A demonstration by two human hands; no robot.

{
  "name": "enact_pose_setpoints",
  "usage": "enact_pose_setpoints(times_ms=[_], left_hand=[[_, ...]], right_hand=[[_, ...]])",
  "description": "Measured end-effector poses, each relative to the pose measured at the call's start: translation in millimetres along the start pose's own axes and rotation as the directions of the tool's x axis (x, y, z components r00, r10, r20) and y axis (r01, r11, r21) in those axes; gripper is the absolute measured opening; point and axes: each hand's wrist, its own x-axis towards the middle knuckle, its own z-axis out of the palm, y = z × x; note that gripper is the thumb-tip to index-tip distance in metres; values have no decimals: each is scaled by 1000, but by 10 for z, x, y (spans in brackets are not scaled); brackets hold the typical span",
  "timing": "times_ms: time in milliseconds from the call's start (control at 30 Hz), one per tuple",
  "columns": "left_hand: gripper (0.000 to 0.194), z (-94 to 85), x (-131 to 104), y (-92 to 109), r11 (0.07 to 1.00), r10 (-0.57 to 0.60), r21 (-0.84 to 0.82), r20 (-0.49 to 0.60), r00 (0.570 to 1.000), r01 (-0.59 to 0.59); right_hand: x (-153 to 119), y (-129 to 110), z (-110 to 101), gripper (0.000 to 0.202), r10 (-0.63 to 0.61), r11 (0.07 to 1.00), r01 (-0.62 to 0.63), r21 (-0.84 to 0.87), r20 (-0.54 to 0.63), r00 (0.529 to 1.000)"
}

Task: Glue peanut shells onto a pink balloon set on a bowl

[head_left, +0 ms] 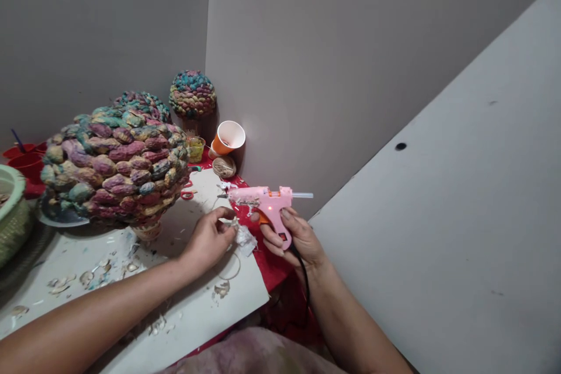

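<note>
My right hand [302, 236] is wrapped around the handle of a pink hot glue gun [274, 210], fingers by its orange trigger. A clear glue stick [303, 195] sticks out of the gun's back, and its nozzle points left. Just below the nozzle, my left hand [214, 239] pinches a crumpled white tissue [246, 239] between curled fingers and thumb. To the left stands a large ball covered in painted peanut shells [118, 169] on a short stem [147, 231], with no hand touching it.
Two more shell-covered balls [193, 93] stand behind. An orange paper cup [228, 138], a twine ball [224, 166] and red-handled scissors [188, 194] lie near the corner. Shell bits [61, 284] litter the white board [245, 298]. A green basket [12, 216] is at left; grey walls [328, 70] rise behind.
</note>
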Motion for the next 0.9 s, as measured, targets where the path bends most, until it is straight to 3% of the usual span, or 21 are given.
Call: enact_pose_setpoints(times_ms=[200, 367, 600, 700, 833, 900], left_hand=[[39, 52, -169, 258, 949, -106, -298, 8, 994, 103], [42, 92, -132, 276, 914, -115, -398, -52, 992, 85], [22, 68, -48, 223, 954, -73, -298, -107, 992, 38], [20, 17, -6, 184, 973, -67, -229, -165, 984, 28], [22, -73, 26, 79, 999, -47, -3, -159, 986, 48], [25, -90, 18, 39, 994, 22, 109, -121, 992, -9]], right_hand=[[50, 61, 31, 42, -55, 996, 54, -76, -19, 998], [12, 120, 72, 44, -116, 954, 114, -276, 7, 993], [-48, 77, 99, 62, -130, 917, 130, -377, 24, 991], [-69, -50, 88, 59, -219, 871, 180, -457, -32, 975], [-146, -299, 81, 46, -468, 810, 367, -458, -128, 874], [-189, -396, 89, 40, -563, 778, 460, -428, -151, 812]])
